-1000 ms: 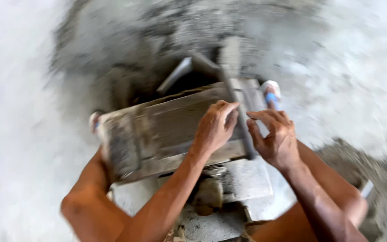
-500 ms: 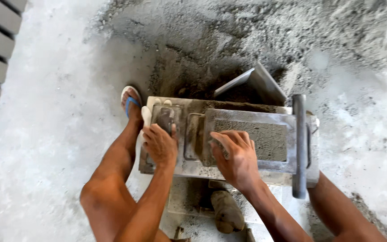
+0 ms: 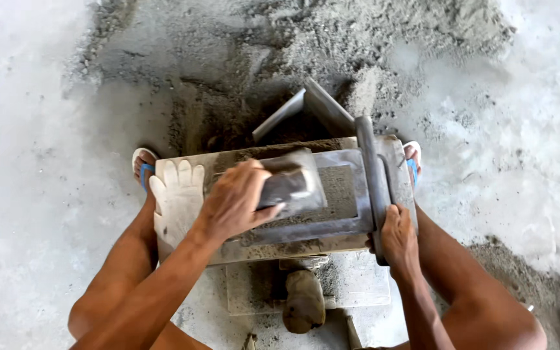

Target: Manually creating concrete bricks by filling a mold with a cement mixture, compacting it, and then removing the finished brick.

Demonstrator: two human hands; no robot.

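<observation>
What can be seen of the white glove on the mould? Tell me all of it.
The white glove looks like knitted cloth, lightly soiled with grey. It lies flat and empty on the left end of the metal block mould, fingers pointing away from the person, cuff toward them. Four fingers show spread side by side; the thumb sits at its left edge. No hand is inside it. The left hand passes just beside its right edge, possibly brushing it.

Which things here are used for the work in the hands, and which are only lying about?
In use:
- left hand gripping a grey flat tamping block
- right hand on the grey metal lever bar
- grey metal block mould filled with cement mix

Lying about:
- white work glove on the mould's left end
- grey metal shovel blade in the sand heap
</observation>
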